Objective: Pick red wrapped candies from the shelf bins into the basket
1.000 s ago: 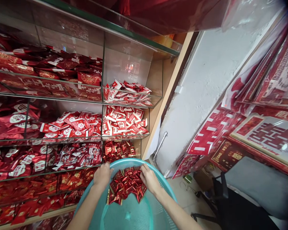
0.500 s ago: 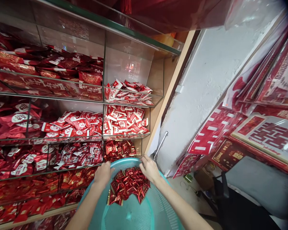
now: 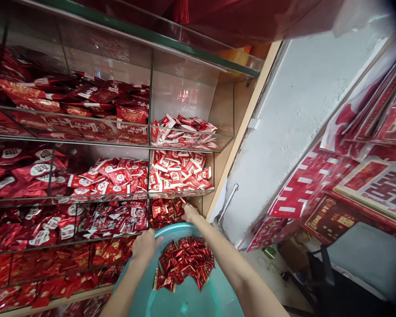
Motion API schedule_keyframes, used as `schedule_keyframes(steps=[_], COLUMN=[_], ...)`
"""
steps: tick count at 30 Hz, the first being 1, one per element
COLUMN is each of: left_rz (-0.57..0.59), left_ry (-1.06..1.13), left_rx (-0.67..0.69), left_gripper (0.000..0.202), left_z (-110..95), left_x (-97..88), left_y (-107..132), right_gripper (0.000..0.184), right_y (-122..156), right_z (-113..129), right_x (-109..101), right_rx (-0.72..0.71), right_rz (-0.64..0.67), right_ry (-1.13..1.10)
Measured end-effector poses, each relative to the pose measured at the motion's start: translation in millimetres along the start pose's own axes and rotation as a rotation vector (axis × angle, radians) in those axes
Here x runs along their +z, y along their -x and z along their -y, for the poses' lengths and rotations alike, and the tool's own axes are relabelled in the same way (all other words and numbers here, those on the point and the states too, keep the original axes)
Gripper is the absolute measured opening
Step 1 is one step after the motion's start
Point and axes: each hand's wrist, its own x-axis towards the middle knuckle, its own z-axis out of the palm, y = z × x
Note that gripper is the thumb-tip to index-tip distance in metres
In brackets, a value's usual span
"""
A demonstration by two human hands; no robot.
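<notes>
My left hand (image 3: pixel 144 247) holds the left rim of a teal plastic basket (image 3: pixel 171 231), thumb inside and fingers over the edge. A heap of small red foil packets (image 3: pixel 186 262) lies in the basket against its far side. Beyond the rim, my right hand (image 3: pixel 190 214) reaches into a low shelf compartment and is at the right side of similar shiny red packets (image 3: pixel 165 212). Its visible fingers are stretched out; their tips are partly lost among the packets, and nothing shows in its grip.
Glass-fronted shelves (image 3: pixel 86 145) hold red and white packets in several compartments. A wooden side panel (image 3: pixel 240 145) bounds them on the right, beside a white wall (image 3: pixel 284 114). Red printed goods (image 3: pixel 376 185) hang at far right, above a dark chair (image 3: pixel 336 277).
My right hand has let go of the basket's rim and moved forward into the packet compartment. My left hand stays on the rim. The view has shifted slightly left.
</notes>
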Motion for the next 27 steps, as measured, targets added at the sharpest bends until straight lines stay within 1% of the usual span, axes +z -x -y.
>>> schedule_keyframes(steps=[4, 6, 8, 12, 14, 17, 21, 27], left_rz=[0.017, 0.02, 0.017, 0.004, -0.002, -0.011, -0.008, 0.014], left_ry=[-0.021, -0.022, -0.025, -0.043, -0.046, -0.031, -0.018, -0.033], left_rx=[0.026, 0.023, 0.026, 0.033, 0.029, 0.027, 0.017, 0.03], left_gripper=[0.039, 0.04, 0.041, 0.041, 0.041, 0.042, 0.042, 0.042], left_z=[3.5, 4.1, 4.3, 4.7, 5.1, 5.5, 4.9, 2.4], left_x=[0.1, 0.5, 1.2, 2.7, 3.4, 4.2, 4.1, 1.8], left_y=[-0.2, -0.3, -0.3, 0.2, 0.3, 0.2, 0.5, 3.2], right_gripper=[0.062, 0.066, 0.065, 0.053, 0.05, 0.047, 0.04, 0.036], right_y=[-12.5, -14.1, -14.4, -13.7, -12.2, -7.8, 3.7, 36.4], right_z=[-6.7, -8.9, -10.0, -9.6, -8.6, -6.6, -2.8, 2.6], right_x=[8.1, 10.7, 12.6, 13.4, 11.3, 4.3, -10.7, -40.5], right_rx=[0.025, 0.019, 0.02, 0.022, 0.008, -0.021, -0.046, -0.094], right_rz=[0.026, 0.031, 0.04, 0.047, 0.049, 0.049, 0.038, -0.012], right_ry=[0.024, 0.036, 0.048, 0.072, 0.086, 0.114, 0.166, 0.214])
